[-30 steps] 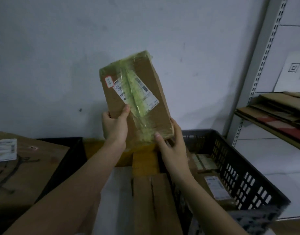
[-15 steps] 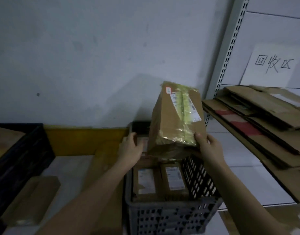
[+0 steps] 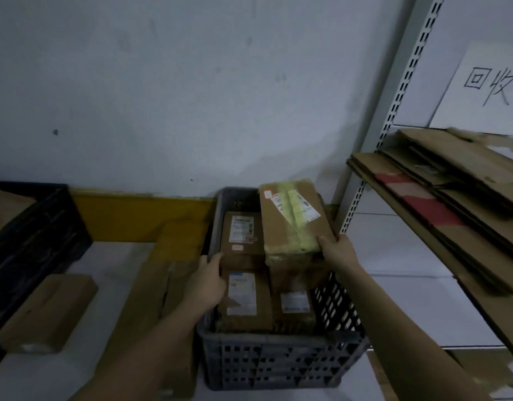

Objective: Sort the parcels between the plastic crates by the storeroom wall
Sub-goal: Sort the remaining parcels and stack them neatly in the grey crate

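**Taped parcel being lowered into the grey crate**

A grey plastic crate (image 3: 278, 360) is seen by the storeroom wall. A cardboard parcel (image 3: 292, 218) wrapped in yellowish tape is held tilted over the crate's far right corner, its near end gripped by the right hand (image 3: 339, 251), thumb on top. The left hand (image 3: 209, 282) rests at the crate's left rim against a labelled parcel (image 3: 240, 237); nothing is seen to be gripped by it. Two more labelled parcels are packed at the crate's near side. A black crate (image 3: 32, 241) stands well to the left. Since the parcel is supported at one end only, it could slip and land askew on the packed boxes.
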### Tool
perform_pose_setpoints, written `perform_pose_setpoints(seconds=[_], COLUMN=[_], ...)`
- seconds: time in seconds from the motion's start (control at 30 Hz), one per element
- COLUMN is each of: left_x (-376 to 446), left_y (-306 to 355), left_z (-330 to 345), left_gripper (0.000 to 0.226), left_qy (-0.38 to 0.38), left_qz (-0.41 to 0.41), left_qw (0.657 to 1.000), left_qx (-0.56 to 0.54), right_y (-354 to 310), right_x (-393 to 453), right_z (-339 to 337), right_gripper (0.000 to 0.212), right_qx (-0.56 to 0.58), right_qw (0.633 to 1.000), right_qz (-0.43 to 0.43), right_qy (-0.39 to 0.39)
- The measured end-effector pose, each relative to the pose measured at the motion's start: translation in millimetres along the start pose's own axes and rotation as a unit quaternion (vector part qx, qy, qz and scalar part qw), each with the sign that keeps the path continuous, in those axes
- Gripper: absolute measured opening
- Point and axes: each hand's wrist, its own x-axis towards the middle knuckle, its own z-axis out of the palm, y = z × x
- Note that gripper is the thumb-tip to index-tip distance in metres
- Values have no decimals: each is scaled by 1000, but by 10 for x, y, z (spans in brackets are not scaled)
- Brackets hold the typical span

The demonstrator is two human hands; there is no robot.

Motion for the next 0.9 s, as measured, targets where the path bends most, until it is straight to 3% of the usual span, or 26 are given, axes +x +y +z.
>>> perform_pose_setpoints(seconds=[0.1, 0.23, 0.37, 0.47, 0.9], left_x=[7, 27, 35, 40, 94], left_y=[-7, -15, -15, -27, -55], left_z=[17, 34, 40, 48, 82], left_gripper=[53, 53, 54, 53, 68], left_qy=[9, 14, 22, 22, 2], left_qz=[-2, -8, -18, -16, -33], left_qw=[1000, 1000, 1000, 1000, 999], left_qx=[-5, -1, 8, 9, 17], right_y=[-17, -75, -46, 132, 147], right_x=[42, 0, 12, 92, 193], right_z=[76, 187, 453, 574, 664], right_gripper=[47, 52, 69, 72, 71], right_qx=[-123, -354, -430, -481, -475], right_qw=[992, 905, 862, 834, 832], right_qz=[-38, -212, -265, -269, -287], right_qy=[9, 105, -29, -30, -12])
